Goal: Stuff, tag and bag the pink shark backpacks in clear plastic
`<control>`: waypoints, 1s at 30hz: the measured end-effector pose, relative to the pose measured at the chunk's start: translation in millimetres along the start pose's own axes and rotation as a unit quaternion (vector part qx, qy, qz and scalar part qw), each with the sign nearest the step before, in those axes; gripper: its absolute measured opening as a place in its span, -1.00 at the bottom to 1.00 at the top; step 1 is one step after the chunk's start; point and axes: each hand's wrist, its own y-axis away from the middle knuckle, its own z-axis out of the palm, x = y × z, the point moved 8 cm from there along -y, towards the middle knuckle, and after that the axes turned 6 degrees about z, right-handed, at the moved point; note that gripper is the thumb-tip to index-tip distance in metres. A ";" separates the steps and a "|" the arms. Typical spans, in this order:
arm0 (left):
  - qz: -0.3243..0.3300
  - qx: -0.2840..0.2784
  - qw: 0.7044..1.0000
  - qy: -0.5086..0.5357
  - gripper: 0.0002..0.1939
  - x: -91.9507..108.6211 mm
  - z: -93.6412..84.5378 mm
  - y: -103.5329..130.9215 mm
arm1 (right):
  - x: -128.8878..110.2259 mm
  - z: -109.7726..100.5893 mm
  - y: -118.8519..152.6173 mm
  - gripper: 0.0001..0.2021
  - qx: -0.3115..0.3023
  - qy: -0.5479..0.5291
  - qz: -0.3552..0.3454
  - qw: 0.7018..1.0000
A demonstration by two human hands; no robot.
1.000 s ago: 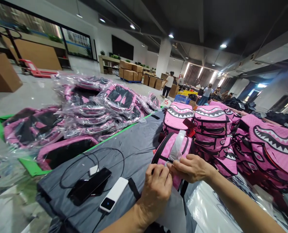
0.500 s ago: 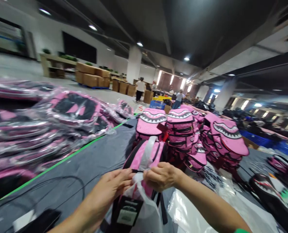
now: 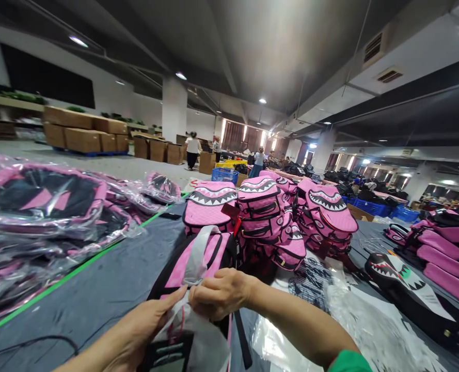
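A pink and black backpack (image 3: 175, 268) lies on the grey table in front of me. A pale, thin wrapping strip (image 3: 199, 250) runs along its top, and more of the same pale wrapping (image 3: 208, 341) bunches below my hands. My right hand (image 3: 221, 294) is closed, its fingers pinching the wrapping at the middle of the bag. Close beside it, my left hand (image 3: 161, 312) has its thumb stretched along the wrapping, with the fingers curled underneath and partly hidden. A dark tag (image 3: 169, 354) with pale print hangs under the wrapping, cut by the lower edge.
Pink backpacks with shark-mouth flaps (image 3: 260, 212) stand stacked behind. Plastic-wrapped bags (image 3: 39, 206) pile up on the left, past a green edge line. Clear plastic bags (image 3: 368, 315) and a black shark-print bag (image 3: 411, 289) lie right. Cartons (image 3: 84, 139) and people stand farther back.
The view has swung right, so the stacks sit farther left. Both hands stay at the wrapping on the backpack; my left hand's fingers have slipped lower, under the wrapping.
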 end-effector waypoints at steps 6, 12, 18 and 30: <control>-0.023 -0.064 0.992 0.110 -0.59 -27.0 2.2 -7.3 | 2.7 -17.1 4.6 -0.79 0.066 -0.028 0.028 0.997; -0.041 -0.023 0.997 0.065 -0.46 -13.4 6.9 17.7 | -0.2 -26.2 7.8 -0.79 0.090 -0.025 0.047 0.995; -0.028 -0.019 0.999 -0.027 -0.50 -5.6 10.4 24.2 | -3.5 -31.2 6.2 -0.78 0.071 -0.003 0.111 0.991; -0.069 -0.015 0.986 -0.149 -0.55 -20.1 -2.9 20.2 | -140.7 -99.9 259.0 -0.69 0.103 -0.041 0.730 0.675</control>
